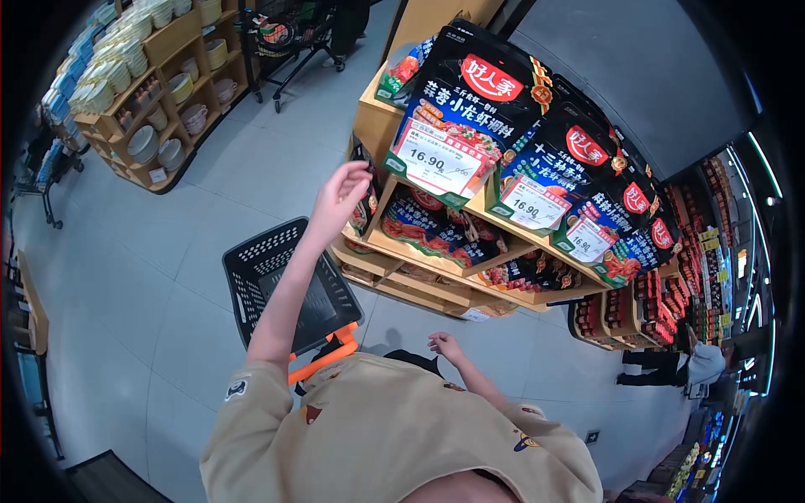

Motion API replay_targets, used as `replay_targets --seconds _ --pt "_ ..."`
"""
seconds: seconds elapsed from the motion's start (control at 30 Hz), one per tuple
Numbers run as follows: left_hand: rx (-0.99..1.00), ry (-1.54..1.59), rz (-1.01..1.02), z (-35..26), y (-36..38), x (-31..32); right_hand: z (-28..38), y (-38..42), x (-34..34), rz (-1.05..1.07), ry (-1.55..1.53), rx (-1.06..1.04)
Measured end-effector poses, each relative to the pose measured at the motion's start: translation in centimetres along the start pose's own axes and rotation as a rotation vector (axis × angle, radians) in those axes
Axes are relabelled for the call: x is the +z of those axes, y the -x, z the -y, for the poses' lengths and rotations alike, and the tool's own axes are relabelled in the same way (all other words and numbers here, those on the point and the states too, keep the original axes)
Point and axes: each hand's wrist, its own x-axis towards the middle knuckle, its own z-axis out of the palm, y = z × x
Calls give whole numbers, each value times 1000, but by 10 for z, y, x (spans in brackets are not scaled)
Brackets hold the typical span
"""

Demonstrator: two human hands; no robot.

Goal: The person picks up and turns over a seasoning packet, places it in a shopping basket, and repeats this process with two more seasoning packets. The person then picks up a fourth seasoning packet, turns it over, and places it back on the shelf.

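Observation:
My left hand (340, 194) is raised beside the left end of a wooden display shelf (470, 272), fingers loosely bent and nothing seen in them. Just beyond its fingertips hangs a dark seasoning packet (366, 210) on the shelf's side. The nearest top packet is a large black and blue crayfish seasoning bag (470, 113) behind a price card (440, 159) reading 16.90. Low in front of my body, my right hand (444, 344) hangs with fingers apart, touching nothing. Beneath my left forearm stands a black shopping basket (243, 277) with an orange handle (323, 360).
More seasoning bags (579, 151) line the shelf to the right, with others (436, 226) on the tier below. A shelf of bowls (147, 142) and a shopping cart (293, 50) are at the upper left. Another person (700, 366) stands at the far right.

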Motion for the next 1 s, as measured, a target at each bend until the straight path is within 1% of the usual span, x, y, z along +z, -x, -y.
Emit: replay_targets --seconds 0.07,0.13,0.2,0.27,0.3,0.33,0.37,0.4,0.43,0.47,0.5,0.6,0.67,0.77,0.8,0.83,0.87,0.9,0.93,0.97,1.0 --pt "34 23 -9 -9 -43 9 -14 11 1 -12 -17 21" --pt "131 -68 -46 -3 -90 17 -33 27 3 -19 -34 41" --pt "143 1 25 -7 -125 25 -50 46 1 -135 -32 226" --pt "71 -1 126 0 -156 29 -77 61 -7 -163 -70 305" --pt "74 37 207 -14 -161 31 -95 68 -12 -202 -98 338" --pt "77 13 231 -17 -166 32 -110 76 -16 -238 -127 371" --pt "27 7 268 -20 -170 34 -119 86 -16 -243 -135 370" --pt "-24 -1 304 -22 -172 36 -126 96 -16 -294 -126 420" --pt "-22 -3 309 -21 -175 37 -130 101 -16 -343 -115 469" --pt "-47 -18 385 -19 -177 39 -136 107 -15 -362 -100 487" --pt "-73 -33 458 -16 -179 39 -140 111 -13 -360 -70 467" --pt "-18 -64 474 -11 -183 39 -148 116 -10 -310 30 319" --pt "-9 -79 448 -13 -179 42 -150 115 -6 -282 74 216" --pt "59 -125 255 0 -182 51 -146 110 0 -272 64 173" --pt "63 -127 258 4 -185 54 -141 105 -1 -286 -3 247" --pt "101 -139 199 8 -189 57 -138 101 -1 -301 -70 321" --pt "138 -151 139 11 -192 60 -135 99 -1 -302 -73 317" --pt "125 -47 102 3 -191 63 -134 95 -2 -311 -161 321" --pt "215 21 61 -7 -191 65 -134 93 -3 -320 -249 326" --pt "224 102 55 -18 -192 65 -135 91 -5 -322 -249 325" --pt "232 182 49 -33 -189 65 -134 89 -6 -309 -314 343"
